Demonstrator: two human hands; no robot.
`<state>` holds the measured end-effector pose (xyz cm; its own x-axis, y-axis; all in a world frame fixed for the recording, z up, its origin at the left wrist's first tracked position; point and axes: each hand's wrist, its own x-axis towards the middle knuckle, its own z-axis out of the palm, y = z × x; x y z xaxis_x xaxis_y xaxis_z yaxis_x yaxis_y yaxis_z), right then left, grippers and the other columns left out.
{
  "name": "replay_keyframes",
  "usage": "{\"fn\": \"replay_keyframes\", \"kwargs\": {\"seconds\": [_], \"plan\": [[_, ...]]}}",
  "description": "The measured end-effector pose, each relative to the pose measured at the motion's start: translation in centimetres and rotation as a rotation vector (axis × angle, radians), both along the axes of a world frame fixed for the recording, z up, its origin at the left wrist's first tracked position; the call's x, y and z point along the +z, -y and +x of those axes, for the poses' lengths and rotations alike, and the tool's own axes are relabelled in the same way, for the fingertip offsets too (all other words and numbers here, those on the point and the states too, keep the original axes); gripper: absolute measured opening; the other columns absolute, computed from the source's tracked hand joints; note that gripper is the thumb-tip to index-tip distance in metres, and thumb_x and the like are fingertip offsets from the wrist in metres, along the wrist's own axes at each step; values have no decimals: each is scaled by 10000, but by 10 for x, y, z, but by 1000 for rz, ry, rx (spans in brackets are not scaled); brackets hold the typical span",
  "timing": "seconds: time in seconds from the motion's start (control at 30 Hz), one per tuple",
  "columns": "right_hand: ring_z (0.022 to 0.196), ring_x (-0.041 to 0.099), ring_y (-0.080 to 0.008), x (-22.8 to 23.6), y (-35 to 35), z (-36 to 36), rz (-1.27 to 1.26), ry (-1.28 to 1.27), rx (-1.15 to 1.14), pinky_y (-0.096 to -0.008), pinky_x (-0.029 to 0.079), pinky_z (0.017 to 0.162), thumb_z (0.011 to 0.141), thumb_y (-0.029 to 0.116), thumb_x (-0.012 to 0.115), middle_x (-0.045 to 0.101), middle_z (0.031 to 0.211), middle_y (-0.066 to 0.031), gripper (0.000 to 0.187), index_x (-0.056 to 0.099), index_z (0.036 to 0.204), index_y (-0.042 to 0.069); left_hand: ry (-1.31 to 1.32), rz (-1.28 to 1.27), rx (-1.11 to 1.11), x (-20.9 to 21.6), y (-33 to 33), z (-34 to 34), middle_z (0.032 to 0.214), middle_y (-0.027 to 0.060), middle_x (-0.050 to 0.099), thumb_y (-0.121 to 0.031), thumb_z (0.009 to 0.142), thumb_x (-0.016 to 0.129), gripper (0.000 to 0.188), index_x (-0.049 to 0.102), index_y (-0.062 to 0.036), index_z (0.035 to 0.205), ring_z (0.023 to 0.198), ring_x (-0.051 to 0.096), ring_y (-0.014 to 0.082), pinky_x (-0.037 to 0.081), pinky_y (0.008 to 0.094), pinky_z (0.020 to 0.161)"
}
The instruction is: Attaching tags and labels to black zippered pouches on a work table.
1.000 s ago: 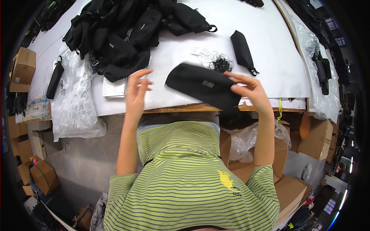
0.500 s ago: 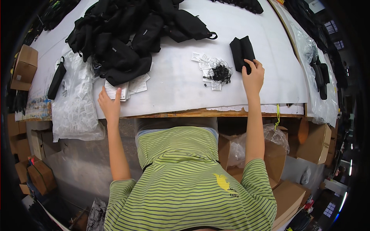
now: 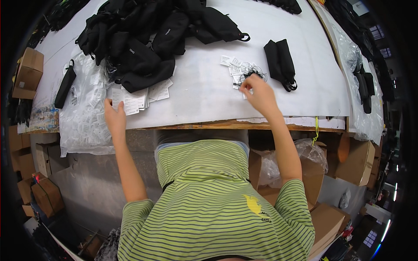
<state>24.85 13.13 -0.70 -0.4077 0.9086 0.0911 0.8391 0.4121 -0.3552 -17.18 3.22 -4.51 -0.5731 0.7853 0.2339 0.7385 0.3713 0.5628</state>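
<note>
My left hand (image 3: 115, 118) pinches a white printed card (image 3: 117, 96) between thumb and fingers, at the left of a stack of similar cards (image 3: 136, 101) partly covered by black pouches. My right hand (image 3: 261, 95) is over a tangle of thin black strings (image 3: 257, 71), its thumb and fingertips pressed together. What sits between those fingertips is too small to make out. Small white labels (image 3: 225, 60) lie spread under and beside the strings. To the right of that hand a black zip pouch (image 3: 279, 61) lies on the white tabletop, its loop end toward me.
A large heap of black pouches (image 3: 143, 65) covers the table's far left. A clear plastic bag of white labels (image 3: 85, 126) hangs over the front edge, with a single black pouch (image 3: 66, 85) on it. Cardboard boxes (image 3: 355, 163) stand below at the right.
My right hand has let go of the black pouch and moved left to the strings. My left hand has shifted slightly left, drawing a card out from the stack.
</note>
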Motion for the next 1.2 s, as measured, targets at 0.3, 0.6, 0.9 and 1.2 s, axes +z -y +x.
{"fn": "replay_keyframes", "kwargs": {"seconds": [0.3, 0.6, 0.9, 1.2], "plan": [[618, 561, -60, 100, 3, -22, -22, -997, -53, -193, 409, 543, 866, 137, 629, 642, 765, -27, 106, 604, 872, 35, 106, 80, 59, -16, 29, -19, 989, 235, 612, -133, 836, 621, 314, 506, 58, 1057, 925, 595, 370, 442, 395, 819], [659, 586, -190, 6, 8, 1, -101, -52, -158, -334, 451, 593, 787, 153, 657, 584, 729, -51, 158, 578, 898, 73, 524, 186, 65, 19, 48, -3, 1058, 142, 615, -131, 846, 603, 388, 514, 73, 1164, 950, 575, 197, 429, 300, 860], [757, 601, -277, -24, 29, -83, -235, -111, 37, -389, 481, 667, 775, 186, 668, 570, 826, -91, 165, 589, 872, 78, 876, 42, -261, 74, 32, 106, 1118, 133, 529, -254, 861, 655, 576, 315, -32, 1269, 980, 535, 184, 427, 288, 870], [730, 594, -295, -33, 37, -80, -113, -58, -6, -393, 478, 655, 771, 184, 670, 579, 830, -95, 148, 594, 794, 59, 1130, -84, -525, 64, 27, 148, 971, 132, 577, -232, 763, 758, 645, 316, -56, 1198, 898, 557, 155, 471, 272, 747]]}}
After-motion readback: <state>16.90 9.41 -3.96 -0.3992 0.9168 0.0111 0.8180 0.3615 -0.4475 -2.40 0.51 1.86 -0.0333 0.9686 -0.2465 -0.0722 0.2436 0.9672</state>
